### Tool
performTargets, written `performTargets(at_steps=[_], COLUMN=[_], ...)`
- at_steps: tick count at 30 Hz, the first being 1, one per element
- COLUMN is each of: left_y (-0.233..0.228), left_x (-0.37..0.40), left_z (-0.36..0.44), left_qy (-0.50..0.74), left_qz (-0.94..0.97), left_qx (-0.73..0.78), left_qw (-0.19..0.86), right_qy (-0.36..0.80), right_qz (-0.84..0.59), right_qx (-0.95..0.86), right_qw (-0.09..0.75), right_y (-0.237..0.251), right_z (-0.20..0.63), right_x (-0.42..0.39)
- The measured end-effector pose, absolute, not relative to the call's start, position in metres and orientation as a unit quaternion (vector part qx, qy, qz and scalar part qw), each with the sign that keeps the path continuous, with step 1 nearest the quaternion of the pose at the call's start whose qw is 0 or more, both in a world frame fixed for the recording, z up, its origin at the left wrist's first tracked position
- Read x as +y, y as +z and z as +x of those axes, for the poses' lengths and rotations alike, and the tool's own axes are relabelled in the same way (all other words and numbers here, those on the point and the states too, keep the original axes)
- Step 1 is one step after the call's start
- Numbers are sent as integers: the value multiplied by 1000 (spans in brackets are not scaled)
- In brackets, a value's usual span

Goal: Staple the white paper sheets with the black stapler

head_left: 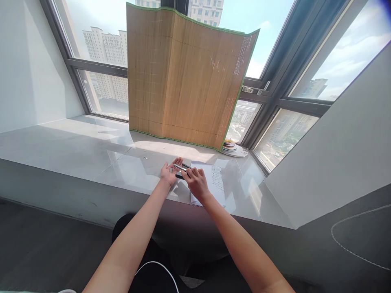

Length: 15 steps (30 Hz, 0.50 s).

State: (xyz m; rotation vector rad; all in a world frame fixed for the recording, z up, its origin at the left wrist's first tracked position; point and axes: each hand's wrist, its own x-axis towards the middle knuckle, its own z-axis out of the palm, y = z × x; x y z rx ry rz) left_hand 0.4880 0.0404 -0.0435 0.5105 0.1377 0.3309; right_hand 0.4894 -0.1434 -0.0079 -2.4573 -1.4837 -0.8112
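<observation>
My right hand [198,183] is closed around what looks like an opened stapler [181,167], with black arms and a silver metal channel pointing to the left. Below it, palm up with fingers stretched out, is my left hand [168,174]. A small grey piece [170,170], too small to name surely, lies at the left palm. The stapler's tip reaches over the left fingers; whether it touches them I cannot tell. Under and beside my right hand, white paper sheets [208,173] lie on the sill, with printed writing on their right part.
A grey tiled window sill [100,162] runs across the view. A bamboo mat with green edging [189,77] stands upright against the window. Behind its right corner is a stack of round plates or coasters [230,146]. A white cable [159,265] crosses my lap.
</observation>
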Motion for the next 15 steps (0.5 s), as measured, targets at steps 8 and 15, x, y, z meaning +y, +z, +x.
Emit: performTargets(at_steps=[8,15], left_y=[-39,-27], left_x=[40,35], left_z=[488,480], left_qy=[137,-11], left_qz=[150,157], left_qx=[73,-46], left_qw=[976,987], right_qy=[-190,-117], right_qz=[-874,-869], right_qx=[-166,-111], right_qw=[416,467], right_y=[-18,-36], right_z=[514,528], right_x=[-190,-198])
